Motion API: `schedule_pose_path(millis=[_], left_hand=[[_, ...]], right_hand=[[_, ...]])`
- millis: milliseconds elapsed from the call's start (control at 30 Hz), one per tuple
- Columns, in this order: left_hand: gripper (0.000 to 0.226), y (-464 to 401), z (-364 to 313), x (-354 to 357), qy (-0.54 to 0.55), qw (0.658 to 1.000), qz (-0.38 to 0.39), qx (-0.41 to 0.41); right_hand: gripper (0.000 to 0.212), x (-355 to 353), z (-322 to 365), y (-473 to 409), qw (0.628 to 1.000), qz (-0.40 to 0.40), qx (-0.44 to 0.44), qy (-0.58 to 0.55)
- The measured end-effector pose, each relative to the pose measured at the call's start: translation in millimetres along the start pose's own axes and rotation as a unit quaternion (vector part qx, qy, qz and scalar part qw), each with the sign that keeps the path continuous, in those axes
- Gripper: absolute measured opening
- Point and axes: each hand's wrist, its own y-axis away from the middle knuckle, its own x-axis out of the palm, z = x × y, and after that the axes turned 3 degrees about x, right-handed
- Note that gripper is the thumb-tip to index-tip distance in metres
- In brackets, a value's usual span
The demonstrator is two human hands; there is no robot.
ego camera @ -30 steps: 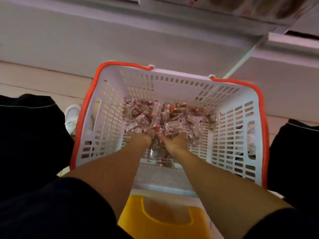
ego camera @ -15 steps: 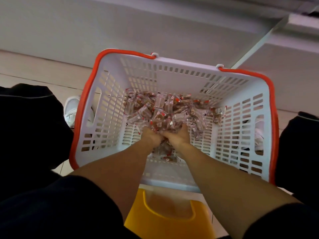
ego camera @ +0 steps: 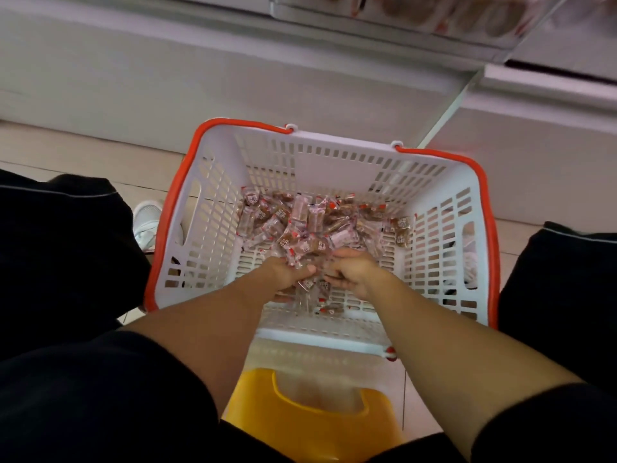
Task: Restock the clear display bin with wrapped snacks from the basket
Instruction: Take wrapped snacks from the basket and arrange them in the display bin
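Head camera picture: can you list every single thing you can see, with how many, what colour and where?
basket: one, white with an orange rim, on the floor between the knees
wrapped snacks: a heap too many to count, clear wrappers with brown and red, in the basket's bottom
stool: one, yellow, near bottom edge, under the arms
shoe: one plainly seen, white, left of the basket
display bin: one, clear, top edge, blurred
shelf base: pale grey, behind the basket
floor: light tiles
trouser legs: two, dark, either side
left hand: one, fingers curled round snacks in the basket
right hand: one, fingers curled round snacks beside it
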Motion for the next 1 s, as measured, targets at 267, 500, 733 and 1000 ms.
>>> schedule_pose_path(millis=[267,500,733,1000], left_hand=[[0.086,20.3,-5.4,-1.1,-0.076,0.991,0.1,0.045],[0.046,36.4,-19.9,-11.5,-0.281,0.94,0.15,0.125],[0.048,44.7,-29.9,-27.7,-0.137,0.983,0.086,0.082],[0.063,57.5,-56.2,-33.9,0.027,0.99,0.059,0.124]], right_hand=[[0.027,-6.6,5.6,20.0,0.997,0.05,-0.007,-0.059],[0.029,-11.0,15.1,36.3,0.998,0.035,-0.029,-0.04],[0.062,-17.6,29.1,54.5,0.986,0.065,-0.019,-0.153],[0.065,-10.3,53.9,74.8,0.92,0.123,-0.055,-0.367]])
